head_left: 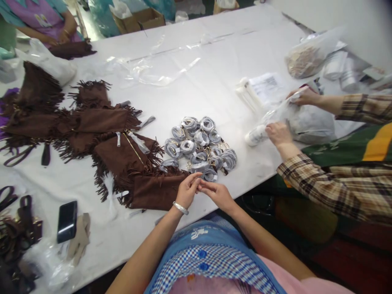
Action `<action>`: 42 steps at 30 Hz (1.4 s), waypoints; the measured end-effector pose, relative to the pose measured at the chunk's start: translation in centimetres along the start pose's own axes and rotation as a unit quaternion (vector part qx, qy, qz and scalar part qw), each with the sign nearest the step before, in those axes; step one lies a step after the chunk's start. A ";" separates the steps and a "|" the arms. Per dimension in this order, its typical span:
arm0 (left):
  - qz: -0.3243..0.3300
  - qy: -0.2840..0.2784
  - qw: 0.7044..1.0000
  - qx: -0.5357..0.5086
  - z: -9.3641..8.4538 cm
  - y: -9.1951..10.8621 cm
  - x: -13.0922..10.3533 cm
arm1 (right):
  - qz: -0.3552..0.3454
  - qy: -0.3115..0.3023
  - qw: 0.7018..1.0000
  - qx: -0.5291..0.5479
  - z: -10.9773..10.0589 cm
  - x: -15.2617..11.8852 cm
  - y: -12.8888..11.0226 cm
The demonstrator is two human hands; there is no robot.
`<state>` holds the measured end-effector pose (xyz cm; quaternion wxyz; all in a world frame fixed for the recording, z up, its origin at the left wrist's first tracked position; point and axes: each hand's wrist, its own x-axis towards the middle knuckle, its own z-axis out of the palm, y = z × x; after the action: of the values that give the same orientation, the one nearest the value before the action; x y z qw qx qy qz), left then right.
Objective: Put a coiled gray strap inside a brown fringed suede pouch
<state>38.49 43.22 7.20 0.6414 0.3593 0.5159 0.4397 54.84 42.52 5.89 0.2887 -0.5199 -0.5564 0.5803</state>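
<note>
Roughly left to right: phone [66, 221] face-up lower left, beside dark straps [18, 228]. Brown fringed bags [101, 134] overlapped across left-centre of white table [214, 53], likely staged for fitting. Left hand [187, 190] and right hand [218, 195] meet at near table edge, fingers curled, pinching something small between fingertips; what, cannot tell. Pile of wrapped strap coils [200, 147] just above hands, within easy reach. Right side: co-worker's hands [278, 133] gripping clear plastic bag [306, 122].

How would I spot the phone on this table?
Start at the white table and go to its near left edge, below the brown fringed pieces. The phone lies flat beside a tan strap; it alone is a glossy black slab.
</note>
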 end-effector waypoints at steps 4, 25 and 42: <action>0.019 -0.051 0.995 0.081 1.6 0.1 3.1 | 0.089 0.053 0.993 0.061 -2.3 0.7 0.9; 0.214 -0.201 0.840 0.456 3.0 -1.5 13.7 | -0.012 0.155 0.912 -0.380 -12.3 3.3 7.3; 0.255 -0.202 0.848 0.419 2.7 -0.7 11.8 | -0.043 0.092 0.883 -0.458 -10.6 3.2 3.3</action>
<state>42.17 53.99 3.05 0.3850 0.7936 0.4008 0.2477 64.51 48.36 3.54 0.0929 -0.6212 -0.7527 0.1974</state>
